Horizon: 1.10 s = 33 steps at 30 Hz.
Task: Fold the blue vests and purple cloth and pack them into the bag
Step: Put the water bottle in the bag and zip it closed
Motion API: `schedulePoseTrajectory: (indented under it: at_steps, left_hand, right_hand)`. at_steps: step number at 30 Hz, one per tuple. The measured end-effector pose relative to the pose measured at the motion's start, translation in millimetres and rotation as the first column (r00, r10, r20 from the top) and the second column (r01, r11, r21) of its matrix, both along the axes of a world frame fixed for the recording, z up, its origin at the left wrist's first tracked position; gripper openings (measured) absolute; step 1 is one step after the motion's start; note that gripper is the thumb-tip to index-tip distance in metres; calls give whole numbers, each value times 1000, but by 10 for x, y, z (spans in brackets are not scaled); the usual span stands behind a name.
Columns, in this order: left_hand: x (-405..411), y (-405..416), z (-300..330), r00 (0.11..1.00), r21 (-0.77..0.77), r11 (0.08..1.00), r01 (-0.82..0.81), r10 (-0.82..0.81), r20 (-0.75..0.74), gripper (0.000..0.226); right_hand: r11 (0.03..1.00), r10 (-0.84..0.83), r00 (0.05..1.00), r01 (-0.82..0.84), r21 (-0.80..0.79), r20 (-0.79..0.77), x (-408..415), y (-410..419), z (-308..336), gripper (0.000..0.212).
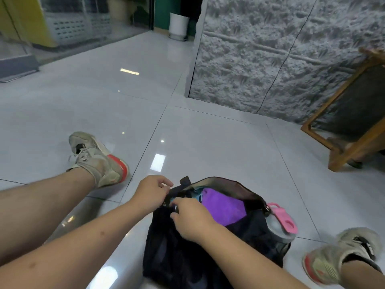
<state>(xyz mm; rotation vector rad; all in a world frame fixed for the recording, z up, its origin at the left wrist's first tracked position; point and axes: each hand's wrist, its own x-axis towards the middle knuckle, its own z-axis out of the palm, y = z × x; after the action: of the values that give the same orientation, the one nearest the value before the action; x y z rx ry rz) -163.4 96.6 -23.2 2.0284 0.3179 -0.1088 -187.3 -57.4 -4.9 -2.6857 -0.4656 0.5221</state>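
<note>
**Packing stage: both hands at the bag mouth, contents already inside**

On the glossy tiled floor (pixel 208 142), near the person and between their two shoes, sits the dark bag (pixel 177 253), its mouth gaping toward the far side. The purple cloth (pixel 223 207) lies inside it, folded flat and uppermost, filling most of the opening. A sliver of blue fabric (pixel 198 195), probably one of the blue vests, shows at its far-left edge, tucked underneath; how many vests are in cannot be determined.

The left hand (pixel 153 193) grips the bag's left rim, fingers curled over the dark edge, apparently to hold it taut. The right hand (pixel 191 221) pinches something small at that same corner, thumb and fingers closed together; a zip pull seems likely, though it is too small to confirm.

A bottle with a pink cap (pixel 280 223) sits in a side pocket on the right, clear of the opening.

Judgement: packing looks essentially complete; closing the bag appears to be the step in hand.
</note>
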Motion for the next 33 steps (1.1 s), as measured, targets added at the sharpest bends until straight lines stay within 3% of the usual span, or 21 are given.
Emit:
schedulePoseTrajectory:
  at_steps: [8, 14, 22, 33]
  left_hand:
    - [-32, 149, -304, 992, 81, 997, 0, 10, -123, 15]
    - [10, 171, -513, 961, -45, 987, -152, 137, -239, 13]
    - [65, 141, -550, 959, -169, 966, -195, 152, -238, 2]
    - [93, 145, -547, 942, -266, 931, -251, 171, -289, 6]
  right_hand:
    - [996, -49, 999, 48, -75, -14, 125, 262, -162, 32]
    - [980, -164, 985, 157, -120, -48, 222, 374, -317, 25]
    - [963, -263, 954, 252, -96, -140, 381, 496, -435, 22]
    - [979, -192, 940, 205, 17, -282, 455, 497, -549, 48]
